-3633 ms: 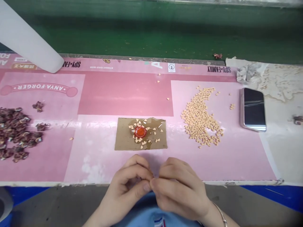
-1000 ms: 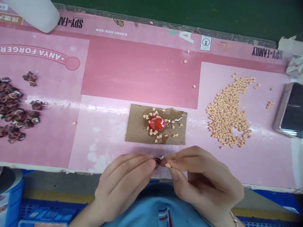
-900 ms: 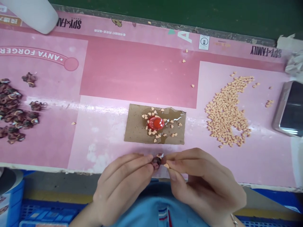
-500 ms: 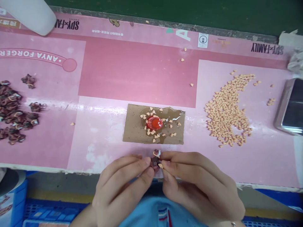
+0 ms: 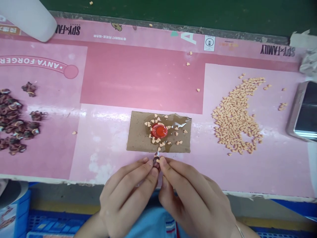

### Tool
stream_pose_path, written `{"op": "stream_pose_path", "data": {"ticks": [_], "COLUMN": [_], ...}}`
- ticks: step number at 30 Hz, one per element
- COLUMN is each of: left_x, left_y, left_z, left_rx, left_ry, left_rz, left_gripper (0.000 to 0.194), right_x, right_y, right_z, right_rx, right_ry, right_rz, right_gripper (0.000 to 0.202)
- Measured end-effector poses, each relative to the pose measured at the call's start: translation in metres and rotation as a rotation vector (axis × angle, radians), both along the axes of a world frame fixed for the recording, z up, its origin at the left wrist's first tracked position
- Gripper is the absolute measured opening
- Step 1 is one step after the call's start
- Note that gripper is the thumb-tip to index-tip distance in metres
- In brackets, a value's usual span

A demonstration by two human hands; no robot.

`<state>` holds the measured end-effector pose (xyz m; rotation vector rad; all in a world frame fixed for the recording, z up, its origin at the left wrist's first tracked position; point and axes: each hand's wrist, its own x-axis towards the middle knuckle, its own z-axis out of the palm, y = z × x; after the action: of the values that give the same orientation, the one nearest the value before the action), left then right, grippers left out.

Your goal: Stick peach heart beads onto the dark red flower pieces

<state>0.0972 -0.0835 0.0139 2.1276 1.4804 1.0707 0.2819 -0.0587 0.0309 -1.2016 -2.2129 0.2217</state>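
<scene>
A small dark-brown figure (image 5: 156, 162) with a bit of white and tan at its top is pinched between the fingertips of my left hand (image 5: 131, 191). The fingers of my right hand (image 5: 190, 191) are drawn together, and a fingertip presses a small tan piece (image 5: 158, 160) against the figure. My fingertips cover much of both. Just beyond them lies a brown cardboard piece (image 5: 138, 132), wet with a clear, shiny liquid. On it sits a round red cap-like dish (image 5: 158, 131), with several tan pieces scattered around it.
A big pile of tan pieces (image 5: 237, 119) lies to the right, near a dark-screened device (image 5: 305, 110). On the left is a heap of similar brown figures (image 5: 15, 122). A white rounded object (image 5: 32, 19) reaches in at the far left. Loose tan pieces dot the pink table covering (image 5: 141, 76).
Both hands have shifted slightly up and left with the figure. My right fingers have moved in closer, bringing the tan piece from the figure's lower right side up against its front.
</scene>
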Motion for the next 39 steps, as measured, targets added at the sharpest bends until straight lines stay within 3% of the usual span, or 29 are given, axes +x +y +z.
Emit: {"op": "stream_pose_path", "data": {"ticks": [3, 7, 13, 18, 21, 24, 26, 28, 30, 32, 35, 39], "left_x": [0.007, 0.017, 0.021, 0.019, 0.016, 0.01, 0.002, -0.008, -0.019, -0.029, -0.039, -0.042], "left_y": [0.006, 0.009, 0.009, 0.011, 0.016, 0.023, 0.028, 0.031, 0.032, 0.032, 0.03, 0.03], "left_z": [-0.006, -0.01, -0.009, -0.011, -0.015, -0.018, -0.021, -0.025, -0.032, -0.04, -0.051, -0.055], "left_rx": [0.074, -0.077, -0.227, -0.238, -0.186, -0.091, -0.038, -0.001, 0.018, 0.016, 0.015, 0.051], "left_ry": [-0.054, -0.352, -0.482, -0.572, -0.523, -0.373, -0.187, 0.021, 0.193, 0.316, 0.416, 0.387], "left_rz": [-0.037, 0.027, 0.0, 0.007, -0.079, -0.123, -0.036, 0.077, 0.149, 0.139, 0.091, 0.076], "left_gripper": [0.015, 0.021, 0.011, 0.012, 0.028, 0.063, 0.076, 0.073, 0.07, 0.074, 0.076, 0.068], "right_x": [0.004, 0.012, 0.017, 0.026, 0.034, 0.044, 0.053, 0.063, 0.073, 0.083, 0.095, 0.106], "right_y": [0.0, 0.001, 0.01, 0.017, 0.034, 0.085, 0.141, 0.208, 0.27, 0.318, 0.353, 0.342], "right_z": [-0.005, -0.004, -0.009, -0.008, 0.001, 0.006, 0.0, -0.012, -0.027, -0.041, -0.055, -0.06], "right_rx": [-0.116, -0.265, -0.251, -0.439, -0.541, -0.583, -0.479, -0.385, -0.332, -0.316, -0.285, -0.212], "right_ry": [0.124, 0.263, 0.348, 0.508, 0.531, 0.479, 0.459, 0.347, 0.239, 0.209, 0.164, 0.088], "right_rz": [0.005, 0.007, -0.03, 0.184, 0.277, 0.254, 0.176, -0.072, -0.436, -0.573, -0.664, -0.664], "right_gripper": [0.028, 0.04, 0.017, 0.011, 0.011, 0.013, 0.009, 0.011, 0.016, 0.02, 0.02, 0.022]}}
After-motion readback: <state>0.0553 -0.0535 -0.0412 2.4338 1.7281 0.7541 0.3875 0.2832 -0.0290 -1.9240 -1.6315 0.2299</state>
